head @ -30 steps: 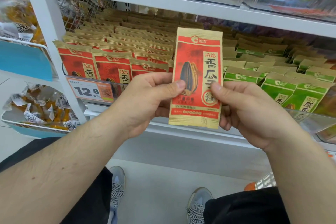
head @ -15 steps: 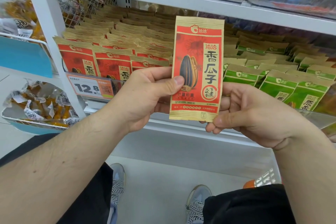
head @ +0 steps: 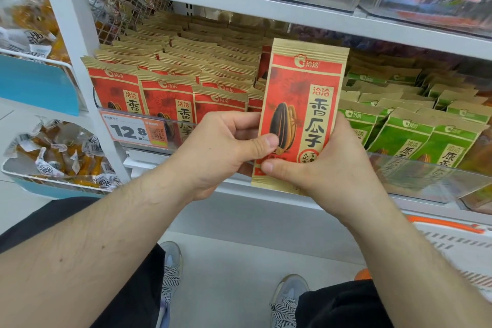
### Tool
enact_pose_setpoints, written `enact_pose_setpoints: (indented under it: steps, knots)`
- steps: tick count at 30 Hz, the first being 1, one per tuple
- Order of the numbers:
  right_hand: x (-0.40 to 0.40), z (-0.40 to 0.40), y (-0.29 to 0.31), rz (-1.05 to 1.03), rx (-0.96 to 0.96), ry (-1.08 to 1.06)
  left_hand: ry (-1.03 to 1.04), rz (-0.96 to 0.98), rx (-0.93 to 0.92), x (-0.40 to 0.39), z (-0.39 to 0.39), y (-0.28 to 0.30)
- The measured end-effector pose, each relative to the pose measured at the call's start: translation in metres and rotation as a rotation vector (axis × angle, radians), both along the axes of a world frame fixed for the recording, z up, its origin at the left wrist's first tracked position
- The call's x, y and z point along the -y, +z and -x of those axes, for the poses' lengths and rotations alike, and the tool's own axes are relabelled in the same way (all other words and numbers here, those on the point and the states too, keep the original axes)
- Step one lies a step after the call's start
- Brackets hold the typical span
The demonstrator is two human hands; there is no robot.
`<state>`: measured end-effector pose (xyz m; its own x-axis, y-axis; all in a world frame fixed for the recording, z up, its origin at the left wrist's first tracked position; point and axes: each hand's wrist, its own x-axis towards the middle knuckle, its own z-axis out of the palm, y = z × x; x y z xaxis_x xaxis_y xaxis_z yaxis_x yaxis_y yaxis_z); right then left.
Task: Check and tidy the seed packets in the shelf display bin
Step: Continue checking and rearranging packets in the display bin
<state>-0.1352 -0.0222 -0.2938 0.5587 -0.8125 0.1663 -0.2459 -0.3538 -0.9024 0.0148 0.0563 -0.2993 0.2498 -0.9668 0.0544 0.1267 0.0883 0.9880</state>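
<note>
**Red packet held upright at frame centre**

The red seed packet (head: 302, 104) stands before the shelf bin (head: 426, 176). Left hand (head: 221, 152) and right hand (head: 327, 165) both pinch its lower half, thumbs in front. Red packets (head: 165, 93) fill the bin centre-left, green packets (head: 415, 130) right; price tag (head: 134, 132) lower left.

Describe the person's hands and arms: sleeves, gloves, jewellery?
Both forearms are bare to the frame edge, no sleeves in view. The left hand and right hand wear no gloves; no rings, watch or bands show. Nails are short and unpainted. Fine hair on the forearms, a few small marks on the left one.
</note>
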Motion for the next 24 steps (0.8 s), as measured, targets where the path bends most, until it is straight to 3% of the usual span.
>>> enact_pose_setpoints:
  steps: [3, 6, 8, 12, 16, 19, 22, 24]
  knots:
    - [0.003, 0.003, 0.005, -0.074, 0.037, 0.074, 0.013, 0.009, 0.007, 0.001, -0.001, -0.002]
    - [0.01, 0.01, 0.009, -0.322, 0.245, 0.227, -0.049, -0.047, -0.021, 0.002, -0.003, -0.003]
    - [0.013, 0.013, 0.01, -0.45, 0.363, 0.277, -0.158, -0.118, -0.166, 0.001, -0.002, -0.002]
    - [0.01, 0.005, 0.01, -0.473, 0.453, 0.295, -0.345, -0.227, -0.414, -0.001, 0.006, 0.002]
    - [0.0, -0.001, 0.007, -0.471, 0.486, 0.244, -0.279, -0.333, -0.216, 0.002, 0.01, -0.002]
    - [-0.005, -0.004, 0.004, -0.311, 0.388, 0.034, -0.115, -0.299, 0.026, 0.002, 0.014, -0.001]
    - [-0.011, -0.007, 0.005, -0.014, 0.07, -0.206, 0.084, -0.126, -0.092, 0.004, 0.016, 0.004]
    - [-0.017, -0.009, 0.005, 0.112, -0.073, -0.218, 0.157, -0.002, -0.119, 0.004, 0.017, 0.008]
